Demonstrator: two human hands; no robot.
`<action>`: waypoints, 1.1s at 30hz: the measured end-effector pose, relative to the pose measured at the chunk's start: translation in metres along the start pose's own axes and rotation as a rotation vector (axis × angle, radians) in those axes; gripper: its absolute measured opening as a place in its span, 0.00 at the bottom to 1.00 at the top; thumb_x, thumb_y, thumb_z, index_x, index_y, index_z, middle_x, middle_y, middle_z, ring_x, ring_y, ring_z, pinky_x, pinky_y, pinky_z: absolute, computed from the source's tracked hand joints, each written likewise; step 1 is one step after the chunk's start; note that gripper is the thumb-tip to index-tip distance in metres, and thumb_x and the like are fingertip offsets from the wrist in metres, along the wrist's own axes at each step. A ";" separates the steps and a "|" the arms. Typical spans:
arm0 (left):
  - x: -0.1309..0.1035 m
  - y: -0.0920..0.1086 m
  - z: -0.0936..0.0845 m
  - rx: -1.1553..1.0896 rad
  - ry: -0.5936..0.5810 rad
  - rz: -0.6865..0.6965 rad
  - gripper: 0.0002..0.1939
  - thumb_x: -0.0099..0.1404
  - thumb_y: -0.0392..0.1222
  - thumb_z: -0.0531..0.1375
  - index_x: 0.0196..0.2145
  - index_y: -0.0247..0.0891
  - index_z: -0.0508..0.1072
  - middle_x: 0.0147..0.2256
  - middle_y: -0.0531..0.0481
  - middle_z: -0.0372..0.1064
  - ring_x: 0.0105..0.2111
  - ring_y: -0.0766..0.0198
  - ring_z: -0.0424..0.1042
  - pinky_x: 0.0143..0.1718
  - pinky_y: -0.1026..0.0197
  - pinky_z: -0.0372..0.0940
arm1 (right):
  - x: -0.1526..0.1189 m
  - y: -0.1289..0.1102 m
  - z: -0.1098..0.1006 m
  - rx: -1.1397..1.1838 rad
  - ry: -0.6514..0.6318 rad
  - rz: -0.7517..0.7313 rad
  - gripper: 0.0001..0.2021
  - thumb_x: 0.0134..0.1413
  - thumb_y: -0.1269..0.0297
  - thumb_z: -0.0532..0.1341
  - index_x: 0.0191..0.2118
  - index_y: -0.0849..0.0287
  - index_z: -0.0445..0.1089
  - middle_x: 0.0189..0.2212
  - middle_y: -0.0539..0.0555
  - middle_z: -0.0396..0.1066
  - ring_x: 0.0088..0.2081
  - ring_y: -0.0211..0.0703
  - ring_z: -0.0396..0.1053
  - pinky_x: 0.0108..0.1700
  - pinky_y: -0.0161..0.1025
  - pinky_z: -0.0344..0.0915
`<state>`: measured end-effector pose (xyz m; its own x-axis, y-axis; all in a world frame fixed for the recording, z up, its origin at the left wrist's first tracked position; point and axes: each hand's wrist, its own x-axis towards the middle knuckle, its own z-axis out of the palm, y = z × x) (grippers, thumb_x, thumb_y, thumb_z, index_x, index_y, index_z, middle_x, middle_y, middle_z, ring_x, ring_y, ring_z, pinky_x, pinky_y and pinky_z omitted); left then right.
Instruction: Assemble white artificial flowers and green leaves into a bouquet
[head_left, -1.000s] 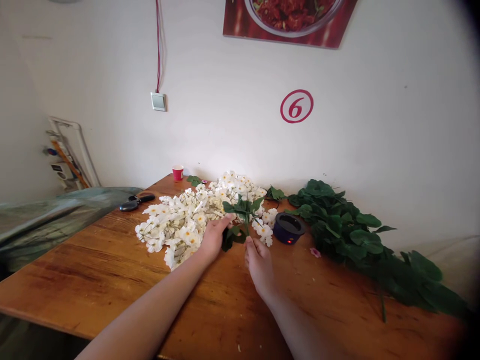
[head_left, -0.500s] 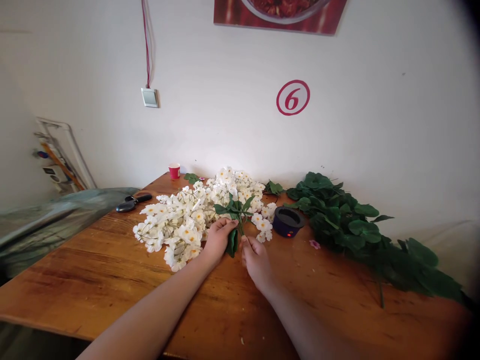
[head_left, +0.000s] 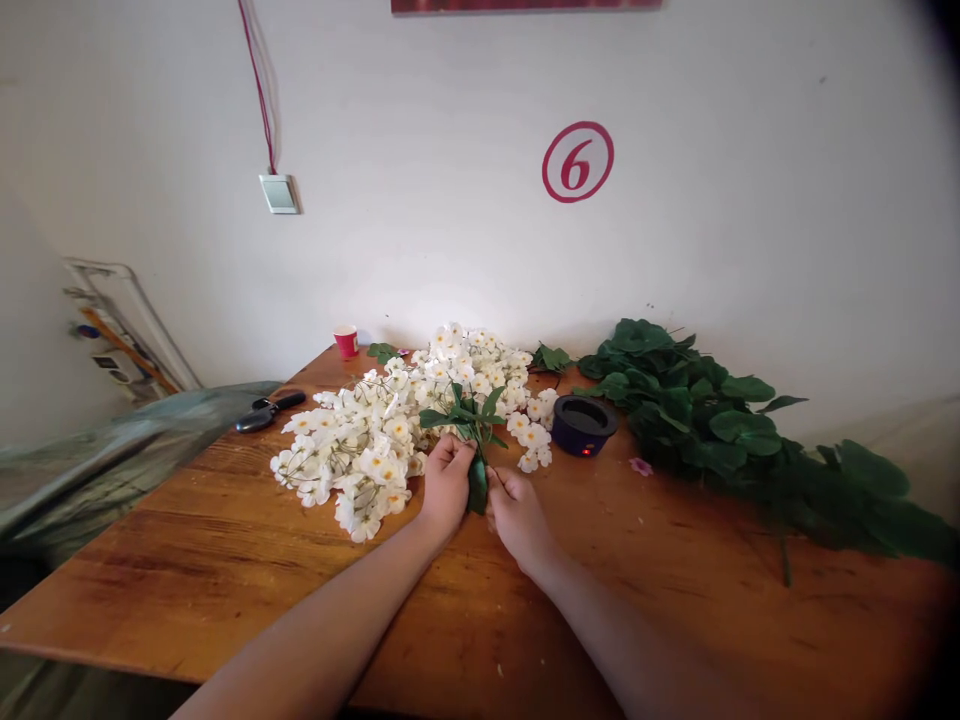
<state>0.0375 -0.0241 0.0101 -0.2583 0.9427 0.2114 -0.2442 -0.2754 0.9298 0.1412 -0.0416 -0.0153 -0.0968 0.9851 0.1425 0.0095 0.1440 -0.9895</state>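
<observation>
Between my hands, above the wooden table (head_left: 247,560), is a sprig of green artificial leaves (head_left: 466,412). My left hand (head_left: 448,480) pinches its stems just below the spread of leaves. Lower on the right, my right hand (head_left: 516,508) is closed on the bottom end of the same sprig. One broad leaf (head_left: 478,484) hangs down between the two hands. A heap of white artificial flowers (head_left: 367,425) with yellow centres lies behind and to the left of my hands. Fingertips partly hide the stems.
A dark round pot (head_left: 583,428) with a red light stands right of the flowers. Green leafy stems (head_left: 720,410) are piled along the right side. A black-handled tool (head_left: 268,411) lies at the left edge, and a red paper cup (head_left: 346,342) stands at the back.
The view has tilted down slightly. The broad leaf has shifted from beneath my left hand to the gap between both hands. Both hands keep hold of the sprig.
</observation>
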 end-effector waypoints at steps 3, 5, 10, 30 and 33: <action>-0.005 -0.003 0.003 0.045 0.024 -0.005 0.15 0.57 0.41 0.61 0.19 0.39 0.58 0.19 0.58 0.55 0.23 0.70 0.55 0.26 0.66 0.54 | 0.000 0.001 0.000 -0.020 0.034 0.007 0.17 0.56 0.50 0.54 0.23 0.54 0.58 0.14 0.43 0.50 0.17 0.35 0.49 0.21 0.34 0.46; -0.007 -0.006 0.005 0.063 0.033 -0.020 0.16 0.57 0.42 0.61 0.19 0.39 0.58 0.19 0.58 0.55 0.22 0.69 0.56 0.26 0.65 0.55 | 0.001 0.001 -0.001 -0.029 0.041 0.017 0.16 0.56 0.52 0.54 0.23 0.55 0.58 0.14 0.43 0.51 0.18 0.36 0.50 0.21 0.34 0.47; -0.011 -0.011 0.006 0.095 0.054 -0.037 0.16 0.57 0.44 0.60 0.20 0.40 0.57 0.19 0.58 0.54 0.22 0.69 0.55 0.27 0.65 0.54 | 0.002 0.002 -0.003 0.012 0.028 0.063 0.16 0.55 0.52 0.55 0.22 0.55 0.56 0.15 0.44 0.51 0.19 0.35 0.49 0.21 0.34 0.46; -0.014 -0.007 0.014 0.026 -0.023 -0.101 0.17 0.58 0.47 0.60 0.20 0.39 0.56 0.19 0.59 0.53 0.21 0.70 0.54 0.24 0.66 0.54 | 0.012 -0.007 -0.010 0.263 -0.085 0.174 0.19 0.53 0.46 0.60 0.25 0.56 0.57 0.15 0.41 0.49 0.16 0.31 0.45 0.18 0.32 0.44; -0.004 -0.007 0.009 0.028 -0.024 -0.089 0.15 0.58 0.47 0.61 0.22 0.39 0.60 0.20 0.59 0.55 0.21 0.70 0.55 0.24 0.67 0.54 | 0.014 -0.009 -0.011 0.350 -0.138 0.228 0.20 0.51 0.45 0.61 0.26 0.55 0.57 0.13 0.39 0.46 0.14 0.30 0.42 0.16 0.31 0.43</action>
<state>0.0489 -0.0238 0.0058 -0.2138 0.9676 0.1342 -0.2392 -0.1851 0.9532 0.1502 -0.0284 -0.0039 -0.2636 0.9626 -0.0618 -0.2897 -0.1401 -0.9468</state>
